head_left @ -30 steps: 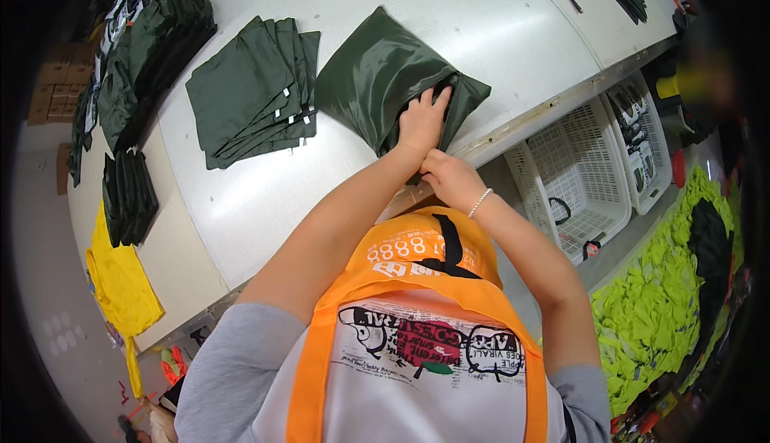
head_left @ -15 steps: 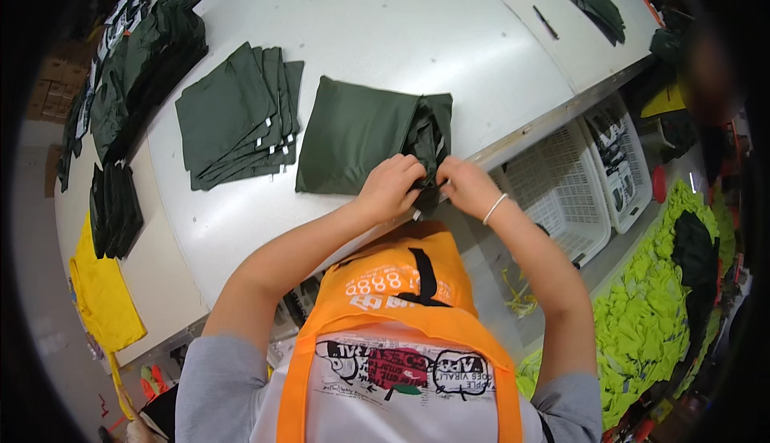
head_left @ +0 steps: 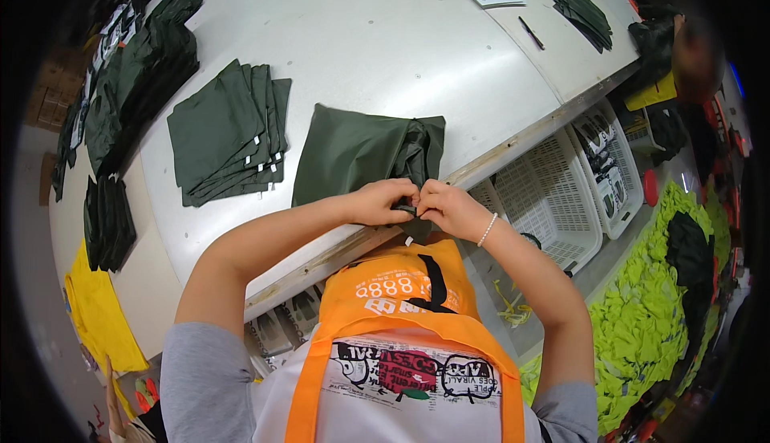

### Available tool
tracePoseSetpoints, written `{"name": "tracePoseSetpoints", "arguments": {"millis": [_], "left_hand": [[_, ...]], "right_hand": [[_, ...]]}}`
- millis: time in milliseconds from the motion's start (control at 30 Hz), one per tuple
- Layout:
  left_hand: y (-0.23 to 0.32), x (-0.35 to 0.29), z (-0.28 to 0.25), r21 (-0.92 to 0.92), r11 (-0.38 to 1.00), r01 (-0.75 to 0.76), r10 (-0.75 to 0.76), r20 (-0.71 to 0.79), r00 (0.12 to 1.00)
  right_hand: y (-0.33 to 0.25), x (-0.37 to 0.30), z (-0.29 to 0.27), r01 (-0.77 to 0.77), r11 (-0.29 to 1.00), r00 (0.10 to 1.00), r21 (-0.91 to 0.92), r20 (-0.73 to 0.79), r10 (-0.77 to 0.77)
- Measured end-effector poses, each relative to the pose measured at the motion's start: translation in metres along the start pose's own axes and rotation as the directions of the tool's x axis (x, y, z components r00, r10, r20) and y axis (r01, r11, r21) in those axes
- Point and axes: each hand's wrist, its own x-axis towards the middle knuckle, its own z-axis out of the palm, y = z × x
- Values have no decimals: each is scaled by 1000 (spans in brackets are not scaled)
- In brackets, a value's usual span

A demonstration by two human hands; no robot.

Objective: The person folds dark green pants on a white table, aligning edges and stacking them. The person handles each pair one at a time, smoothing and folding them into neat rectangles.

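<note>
Dark-green fabric pouch [head_left: 349, 154] lies on worktop [head_left: 361, 34], one corner over its front edge; left hand [head_left: 385, 202] and right hand [head_left: 451, 209] pinch fabric there, apparently working the opening; next move likely needs steady two-sided grip.

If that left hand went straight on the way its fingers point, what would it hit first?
Most likely the right hand, close beside the left hand at the near edge of the dark green pouch; whether the two touch is hard to tell.
</note>
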Motion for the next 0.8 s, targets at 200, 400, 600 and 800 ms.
{"name": "tracePoseSetpoints", "arguments": {"millis": [200, 400, 600, 800], "left_hand": [[-10, 42, 11, 458, 876, 148, -141, -51, 989], [-13, 56, 7, 268, 941, 207, -68, -449, 891], [-8, 38, -28, 184, 967, 174, -22, -624, 781], [-30, 60, -2, 209, 952, 224, -140, -353, 925]], "right_hand": [[13, -3, -8, 34, 990, 999, -139, 45, -28], [35, 23, -35, -18, 973, 987, -230, -158, -19], [55, 30, -5, -161, 943, 857, -293, -515, -14], [72, 26, 2, -183, 983, 788, 3, -598, 149]]}}
